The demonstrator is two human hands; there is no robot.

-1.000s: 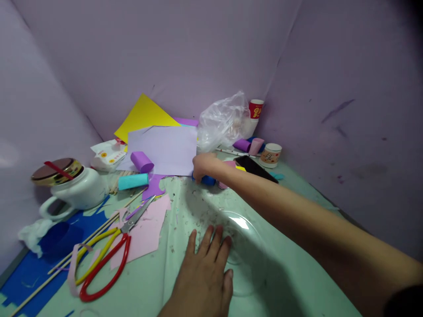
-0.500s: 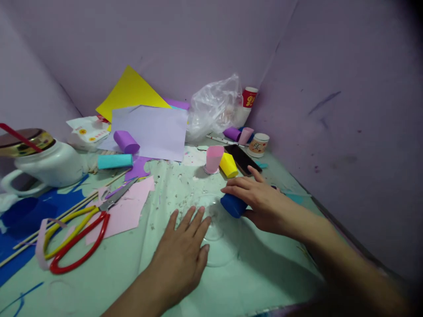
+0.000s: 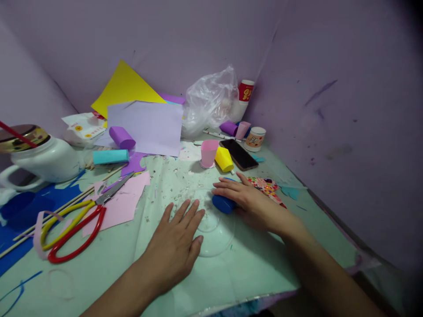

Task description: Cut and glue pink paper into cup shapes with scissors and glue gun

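Observation:
My left hand (image 3: 178,242) lies flat on the green table cover, fingers spread, with nothing in it. Its fingertips reach the edge of a clear round plastic disc (image 3: 216,246). My right hand (image 3: 246,198) curves over a small blue paper cup (image 3: 223,204) lying on its side at the disc's far right edge, with its fingers across the top. Part of the cup is hidden under the palm. Beyond the hands, a pink paper cup (image 3: 209,153) stands upright on a small round base, touching or nearly touching a tilted yellow paper cup (image 3: 224,159).
Red-and-yellow-handled scissors (image 3: 77,224) rest on pink paper (image 3: 124,204) at left, near thin sticks and a white mug (image 3: 46,160). A phone (image 3: 239,154), a plastic bag (image 3: 211,101) and a paper cup (image 3: 255,139) are farther back. Patterned paper (image 3: 266,187) lies behind my right wrist.
My right hand has shifted slightly left and now lies flatter over the blue paper cup. Patterned paper behind its wrist has come into view. My left hand stays spread on the table.

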